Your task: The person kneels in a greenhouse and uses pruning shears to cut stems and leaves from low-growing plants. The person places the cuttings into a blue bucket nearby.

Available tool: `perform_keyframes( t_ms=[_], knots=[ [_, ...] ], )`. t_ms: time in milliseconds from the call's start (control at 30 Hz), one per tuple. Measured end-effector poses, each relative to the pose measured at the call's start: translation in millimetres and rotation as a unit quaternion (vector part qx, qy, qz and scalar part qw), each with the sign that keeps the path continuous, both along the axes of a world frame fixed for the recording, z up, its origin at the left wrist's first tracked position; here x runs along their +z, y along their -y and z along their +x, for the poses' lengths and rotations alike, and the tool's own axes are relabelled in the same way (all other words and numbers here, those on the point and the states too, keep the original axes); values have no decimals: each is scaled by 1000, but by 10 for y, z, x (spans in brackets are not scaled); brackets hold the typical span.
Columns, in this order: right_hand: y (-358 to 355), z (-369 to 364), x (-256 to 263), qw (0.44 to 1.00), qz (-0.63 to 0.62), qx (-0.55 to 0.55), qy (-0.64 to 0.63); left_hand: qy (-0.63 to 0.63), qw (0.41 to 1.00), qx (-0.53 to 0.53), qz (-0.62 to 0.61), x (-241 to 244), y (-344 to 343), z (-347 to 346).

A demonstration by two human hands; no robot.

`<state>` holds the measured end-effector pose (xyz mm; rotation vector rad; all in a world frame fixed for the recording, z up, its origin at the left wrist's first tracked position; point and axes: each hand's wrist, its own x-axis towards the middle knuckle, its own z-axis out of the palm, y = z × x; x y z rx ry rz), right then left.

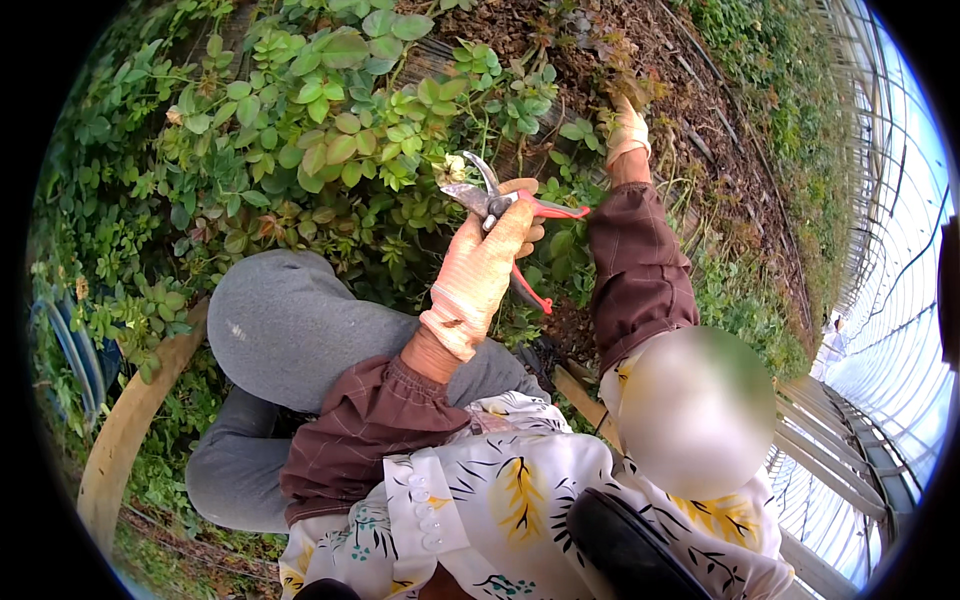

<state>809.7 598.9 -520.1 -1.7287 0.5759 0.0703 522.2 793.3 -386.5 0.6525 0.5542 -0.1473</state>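
Note:
My left hand (484,262), in a pale, stained glove, is closed around red-handled pruning shears (491,202) near their pivot. The shears' blades and handles are spread apart. Close to the blade tips is a pale yellowish, wilted-looking flower (450,170) among green leaves. Farther off at the upper right, my right hand (628,131), gloved too, reaches down to reddish-brown foliage (619,64) at the edge of the brown ground cover. Its fingertips are partly hidden, so whether it grips a stem cannot be told.
Dense leafy rose-like bushes (262,120) fill the upper left. Brown mulch (697,112) runs along the right. My bent legs (300,322) lie beside the bushes, near a curved wooden piece (131,420). A blue object (79,352) stands far left. Greenhouse framing (892,150) arches at right.

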Motion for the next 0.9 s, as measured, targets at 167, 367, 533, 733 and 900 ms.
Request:
perform_keyframes(
  t_ms=[167,367,533,733,900],
  knots=[
    [392,327,-199,954,300,-5,12,13,1000,-11,-19,-4,48,16],
    [-456,-541,374,987,-42,-95,126,-2,1000,22,7,-109,-84,-63],
    [-618,-1028,806,783,-527,249,218,12,1000,2,10,-70,-18,-75],
    [-935,-530,914,632,-692,349,-11,5,1000,9,22,-72,-81,-82],
    [-928,-412,996,600,-716,356,-25,19,999,19,35,-65,-75,-84]
  ],
)
